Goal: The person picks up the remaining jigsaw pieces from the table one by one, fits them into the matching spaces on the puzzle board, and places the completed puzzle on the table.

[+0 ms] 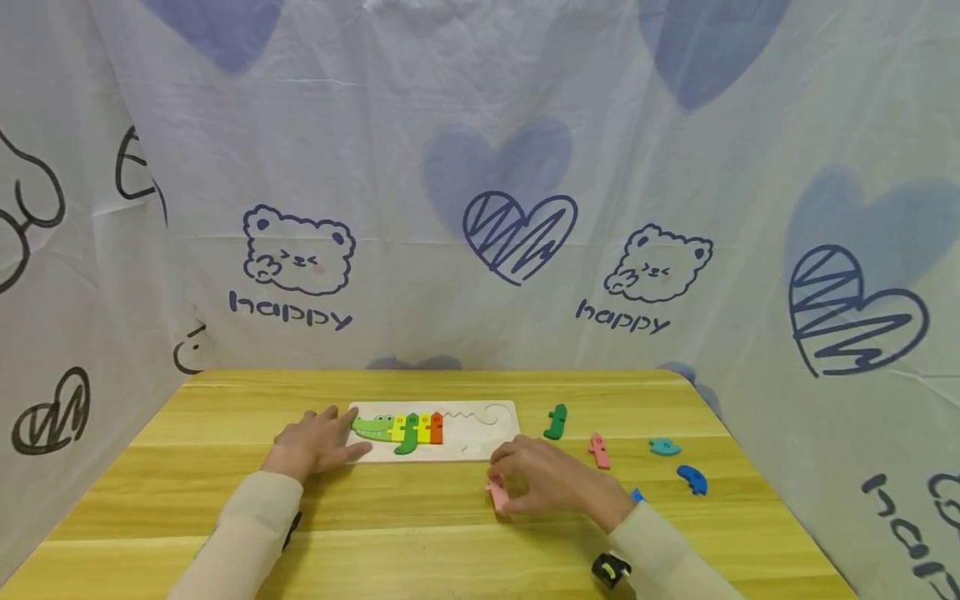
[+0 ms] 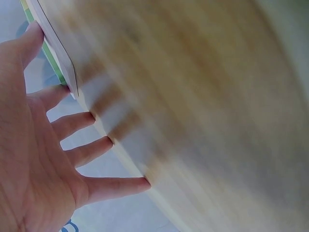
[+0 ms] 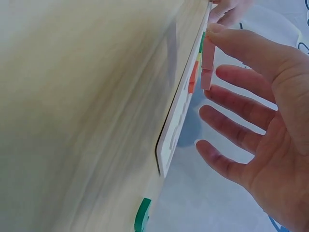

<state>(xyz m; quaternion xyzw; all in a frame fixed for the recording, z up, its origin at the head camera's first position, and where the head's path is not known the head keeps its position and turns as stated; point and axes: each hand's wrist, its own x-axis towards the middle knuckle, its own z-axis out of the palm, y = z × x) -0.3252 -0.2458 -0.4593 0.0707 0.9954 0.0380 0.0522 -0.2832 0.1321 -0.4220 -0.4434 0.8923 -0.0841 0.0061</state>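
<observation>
My left hand (image 1: 317, 442) rests with spread, straight fingers at the left end of a pale wooden puzzle board (image 1: 472, 450). In the left wrist view its thumb and index finger touch the board's edge, and the other fingertips rest on the table. Set in the board are a green crocodile head (image 1: 372, 429), yellow pieces, a green leg piece (image 1: 410, 435) and an orange-red piece (image 1: 437, 428). The board's right part shows a bare, wavy recess outline. Just in front of the board, my right hand (image 1: 551, 477) pinches a pink puzzle piece (image 3: 207, 60) between thumb and fingers.
Loose on the wooden table (image 1: 420, 550) to the right lie a dark green piece (image 1: 556, 422), another pink piece (image 1: 599, 451), a teal piece (image 1: 664, 447) and a curved blue piece (image 1: 692, 479). A further blue piece (image 1: 637, 495) is partly hidden by the right wrist. A printed curtain (image 1: 420, 333) hangs behind.
</observation>
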